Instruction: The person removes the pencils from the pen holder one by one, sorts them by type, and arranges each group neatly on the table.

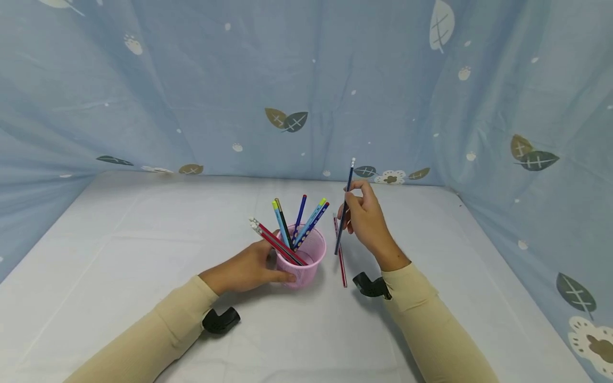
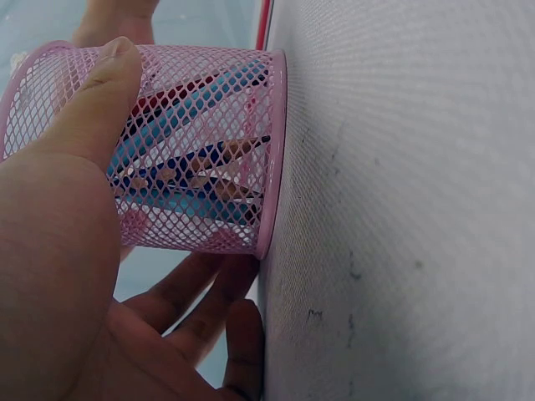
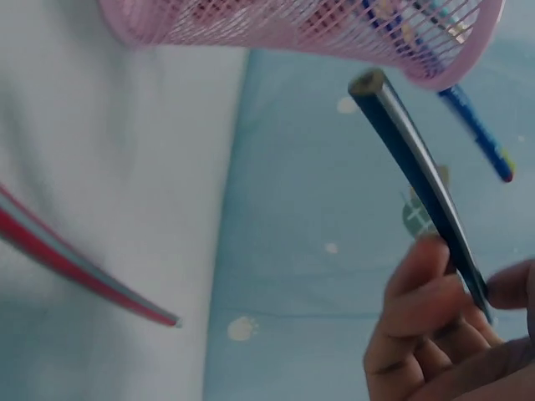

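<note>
A pink mesh pencil cup (image 1: pixel 301 274) stands on the white tabletop with several pencils (image 1: pixel 313 221) leaning in it. My left hand (image 1: pixel 249 268) grips the cup from its left side, thumb in front; in the left wrist view the thumb lies across the mesh (image 2: pixel 201 150). To the right of the cup, my right hand (image 1: pixel 366 218) pinches a dark blue pencil (image 1: pixel 343 213) between thumb and fingers. That pencil is held nearly upright, white-tipped end up and its lower end beside the cup. Beneath it, a red striped pencil (image 1: pixel 343 268) lies on the table.
A white cloth (image 1: pixel 143 239) covers the table. Behind and at the sides hangs a blue curtain (image 1: pixel 335 80) with leaf prints. Black wrist devices (image 1: pixel 371 285) are worn at both sleeves.
</note>
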### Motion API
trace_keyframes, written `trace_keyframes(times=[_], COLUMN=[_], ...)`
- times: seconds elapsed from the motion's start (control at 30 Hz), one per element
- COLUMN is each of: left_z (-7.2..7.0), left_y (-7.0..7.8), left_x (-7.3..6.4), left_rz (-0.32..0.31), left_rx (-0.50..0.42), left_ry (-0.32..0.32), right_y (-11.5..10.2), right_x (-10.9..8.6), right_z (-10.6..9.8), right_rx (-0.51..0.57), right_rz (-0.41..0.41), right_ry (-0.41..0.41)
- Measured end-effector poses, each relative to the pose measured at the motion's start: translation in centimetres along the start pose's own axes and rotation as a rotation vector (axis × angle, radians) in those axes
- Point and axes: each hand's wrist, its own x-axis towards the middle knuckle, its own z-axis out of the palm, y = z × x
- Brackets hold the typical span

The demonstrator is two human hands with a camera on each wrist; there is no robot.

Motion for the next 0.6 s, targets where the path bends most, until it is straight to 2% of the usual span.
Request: trace_keyframes(times=[0.2,0.6], left_z=[0.0,0.0], left_y=[0.0,0.1], left_x=[0.0,-0.1], left_rz=[-0.003,-0.004], left_rx=[-0.004,-0.003], left_ry=[-0.001,0.002], right_y=[1.4,3.5], right_x=[0.7,1.5], right_z=[-0.2,-0.9], right_rx=[-0.041,-0.063], right_rz=[0.128,0.268], right_ry=[-0.077,-0.258])
